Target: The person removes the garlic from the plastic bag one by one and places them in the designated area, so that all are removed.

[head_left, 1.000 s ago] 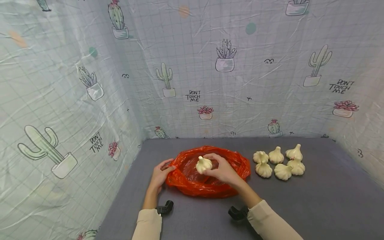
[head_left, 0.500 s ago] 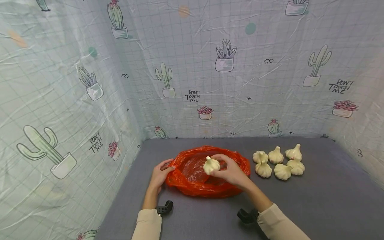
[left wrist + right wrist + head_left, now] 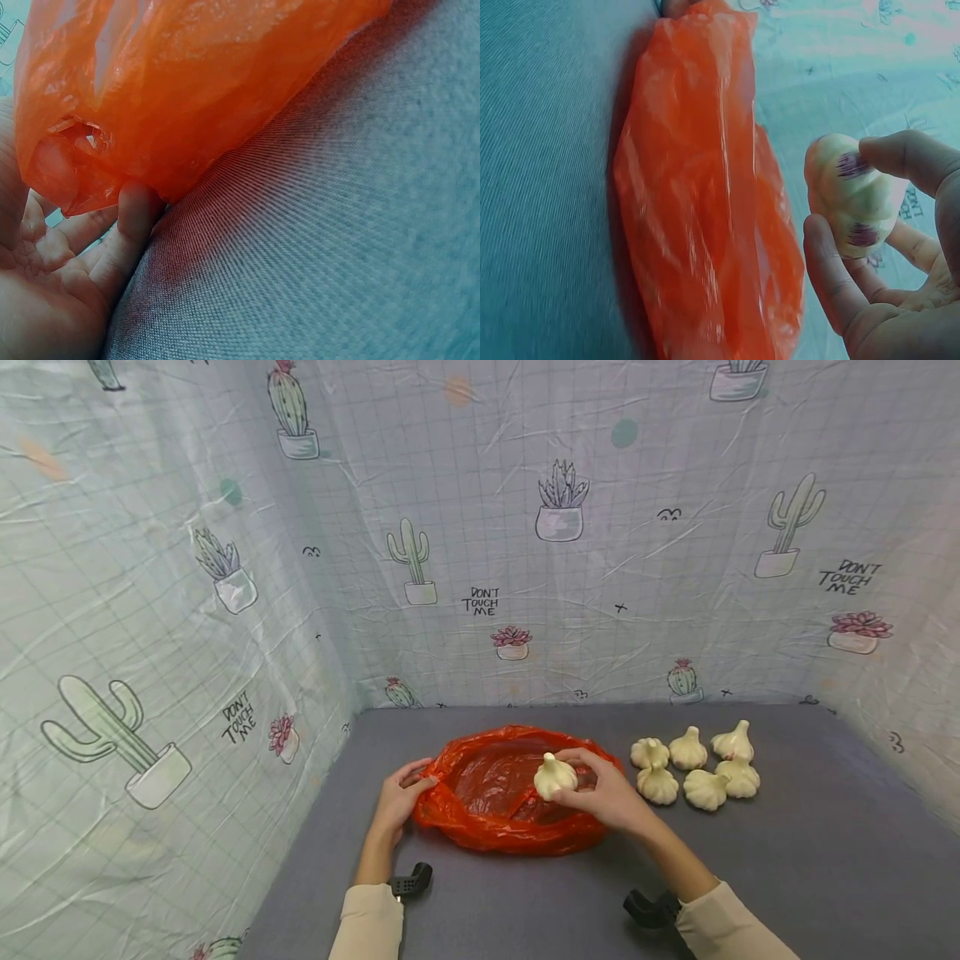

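Note:
A red plastic bag (image 3: pixel 487 835) lies on the table with its mouth spread wide and its inside showing. My left hand (image 3: pixel 397 802) pinches the bag's left edge between thumb and fingers; the left wrist view shows the thin plastic (image 3: pixel 202 90) folded at the fingertips. My right hand (image 3: pixel 611 793) holds a garlic bulb (image 3: pixel 556 777) over the right part of the bag's mouth, stem upward. In the right wrist view, thumb and fingers grip the bulb (image 3: pixel 851 195) from its sides, and purple streaks mark its underside.
Several more garlic bulbs (image 3: pixel 705 790) lie in a loose group on the grey table (image 3: pixel 840 860), right of the bag. A cactus-print curtain (image 3: pixel 615 635) hangs behind the table and along its sides. Black devices (image 3: pixel 651 910) are strapped to both wrists.
My right hand has moved to the right with the garlic bulb, from over the middle of the bag toward its right side. The left hand has stayed at the bag's left edge.

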A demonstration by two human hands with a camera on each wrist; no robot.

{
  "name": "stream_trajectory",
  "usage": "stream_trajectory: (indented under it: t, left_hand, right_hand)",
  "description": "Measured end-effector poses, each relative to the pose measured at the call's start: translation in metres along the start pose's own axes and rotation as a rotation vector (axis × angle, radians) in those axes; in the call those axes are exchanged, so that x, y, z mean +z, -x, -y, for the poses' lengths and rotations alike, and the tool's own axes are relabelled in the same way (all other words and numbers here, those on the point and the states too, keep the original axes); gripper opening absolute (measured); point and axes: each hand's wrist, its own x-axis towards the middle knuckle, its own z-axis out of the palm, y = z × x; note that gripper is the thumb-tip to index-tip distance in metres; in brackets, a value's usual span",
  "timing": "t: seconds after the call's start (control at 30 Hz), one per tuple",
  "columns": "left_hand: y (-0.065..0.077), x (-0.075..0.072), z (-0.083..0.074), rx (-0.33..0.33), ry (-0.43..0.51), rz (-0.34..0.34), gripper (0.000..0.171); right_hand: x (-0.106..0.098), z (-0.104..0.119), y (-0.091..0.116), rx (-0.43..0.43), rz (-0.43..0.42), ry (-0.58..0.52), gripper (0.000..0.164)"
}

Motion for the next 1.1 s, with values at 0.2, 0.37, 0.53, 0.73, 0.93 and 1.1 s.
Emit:
stream_trajectory:
  t: [0.2,0.37,0.53,0.73,0.93,1.1]
  left_hand:
    - [0.001,0.0,0.001,0.004,0.009,-0.012,0.041]
    - [0.0,0.0,0.002,0.001,0.01,-0.006,0.042]
    - [0.0,0.0,0.002,-0.003,0.009,-0.008,0.041]
    - [-0.002,-0.001,0.003,-0.004,0.005,-0.005,0.043]
    - [-0.001,-0.001,0.002,-0.004,0.002,-0.002,0.042]
    - [0.0,0.0,0.001,-0.004,0.002,-0.008,0.04]
  right_hand:
    - [-0.014,-0.003,0.011,-0.013,-0.021,0.02,0.057]
    - [-0.026,-0.008,0.021,0.004,-0.031,0.042,0.056]
    - [-0.038,-0.013,0.03,0.026,-0.048,0.052,0.058]
    - [-0.05,-0.021,0.041,0.03,-0.076,0.082,0.06]
    - [-0.06,-0.029,0.05,0.051,-0.089,0.088,0.06]
    - [-0.068,-0.036,0.057,0.075,-0.093,0.14,0.061]
